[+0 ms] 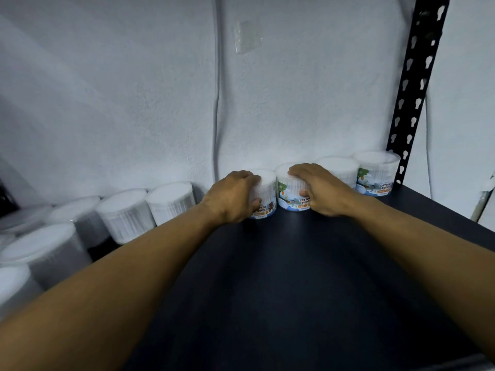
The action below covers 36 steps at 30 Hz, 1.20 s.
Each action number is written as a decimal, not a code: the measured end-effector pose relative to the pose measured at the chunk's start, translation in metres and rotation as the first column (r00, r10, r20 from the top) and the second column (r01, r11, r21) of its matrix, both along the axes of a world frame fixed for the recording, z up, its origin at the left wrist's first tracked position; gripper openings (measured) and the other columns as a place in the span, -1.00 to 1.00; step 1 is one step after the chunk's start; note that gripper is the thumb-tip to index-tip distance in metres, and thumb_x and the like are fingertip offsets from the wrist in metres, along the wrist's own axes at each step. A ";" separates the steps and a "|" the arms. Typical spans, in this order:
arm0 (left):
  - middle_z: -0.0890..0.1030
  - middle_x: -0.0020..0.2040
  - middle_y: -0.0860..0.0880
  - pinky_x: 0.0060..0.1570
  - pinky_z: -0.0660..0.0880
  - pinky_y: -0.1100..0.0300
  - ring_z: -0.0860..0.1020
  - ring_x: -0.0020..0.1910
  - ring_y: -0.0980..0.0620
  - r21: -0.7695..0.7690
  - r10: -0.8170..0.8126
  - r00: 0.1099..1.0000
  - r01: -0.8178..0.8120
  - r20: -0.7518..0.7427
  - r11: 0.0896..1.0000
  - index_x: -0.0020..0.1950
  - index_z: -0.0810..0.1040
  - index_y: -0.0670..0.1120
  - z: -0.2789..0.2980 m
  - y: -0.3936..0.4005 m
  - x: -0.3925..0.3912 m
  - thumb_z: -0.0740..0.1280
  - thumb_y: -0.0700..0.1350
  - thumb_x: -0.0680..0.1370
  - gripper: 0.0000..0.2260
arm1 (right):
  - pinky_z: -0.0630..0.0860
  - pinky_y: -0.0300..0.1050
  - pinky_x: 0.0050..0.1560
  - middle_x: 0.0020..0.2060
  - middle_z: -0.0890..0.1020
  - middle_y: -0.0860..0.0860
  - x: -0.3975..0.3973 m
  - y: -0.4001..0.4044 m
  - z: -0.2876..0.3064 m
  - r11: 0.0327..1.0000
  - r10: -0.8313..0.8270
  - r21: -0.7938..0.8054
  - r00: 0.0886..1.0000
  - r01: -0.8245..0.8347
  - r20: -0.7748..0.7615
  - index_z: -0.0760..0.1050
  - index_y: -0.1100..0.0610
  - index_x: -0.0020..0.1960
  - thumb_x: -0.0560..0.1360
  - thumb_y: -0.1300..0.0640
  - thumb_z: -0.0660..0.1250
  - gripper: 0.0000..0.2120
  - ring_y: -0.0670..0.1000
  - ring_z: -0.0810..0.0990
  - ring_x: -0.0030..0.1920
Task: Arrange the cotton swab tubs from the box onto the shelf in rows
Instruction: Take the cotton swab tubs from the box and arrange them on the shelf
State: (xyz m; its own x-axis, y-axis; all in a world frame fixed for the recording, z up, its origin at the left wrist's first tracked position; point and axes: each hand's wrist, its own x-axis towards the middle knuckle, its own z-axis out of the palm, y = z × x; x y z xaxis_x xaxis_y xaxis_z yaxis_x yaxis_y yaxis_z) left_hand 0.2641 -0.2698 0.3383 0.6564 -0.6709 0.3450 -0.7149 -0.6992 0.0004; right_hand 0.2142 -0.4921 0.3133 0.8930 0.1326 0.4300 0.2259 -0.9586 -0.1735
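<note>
On the dark shelf (pixel 281 277) a row of clear cotton swab tubs stands against the white wall. My left hand (pixel 233 196) grips one tub (pixel 266 187) with a bear label, fingers over its lid and thumb on its side. My right hand (pixel 317 190) grips the neighbouring tub (pixel 288 190) the same way. Both tubs stand on the shelf, touching each other. To the right stand two more tubs, one (pixel 340 167) partly hidden behind my right hand and one (pixel 376 172) at the end by the upright.
Several more tubs (pixel 126 212) line the wall and crowd the left edge of the shelf. A black perforated shelf upright (pixel 412 87) rises at the back right. A white cable (pixel 217 89) runs down the wall behind the tubs.
</note>
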 end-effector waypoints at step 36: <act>0.47 0.29 -0.11 0.26 0.31 0.06 0.45 0.25 -0.08 0.273 0.471 0.880 -0.470 0.067 0.840 0.38 0.32 -0.14 0.008 0.195 -0.011 0.20 -0.08 0.58 -0.62 | 0.20 0.04 0.39 0.39 0.30 0.17 0.014 0.255 0.022 0.957 0.134 -0.241 0.982 -0.162 -0.132 0.17 0.24 0.43 0.57 0.16 0.17 -0.53 0.16 0.26 0.36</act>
State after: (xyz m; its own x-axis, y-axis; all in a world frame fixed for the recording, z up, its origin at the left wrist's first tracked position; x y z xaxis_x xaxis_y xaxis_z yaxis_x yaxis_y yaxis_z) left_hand 0.2530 -0.0747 0.3458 0.9175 -0.3481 0.1922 -0.3005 -0.9235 -0.2383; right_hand 0.2277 -0.2367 0.3350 0.8960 0.3572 0.2640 0.3613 -0.9318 0.0346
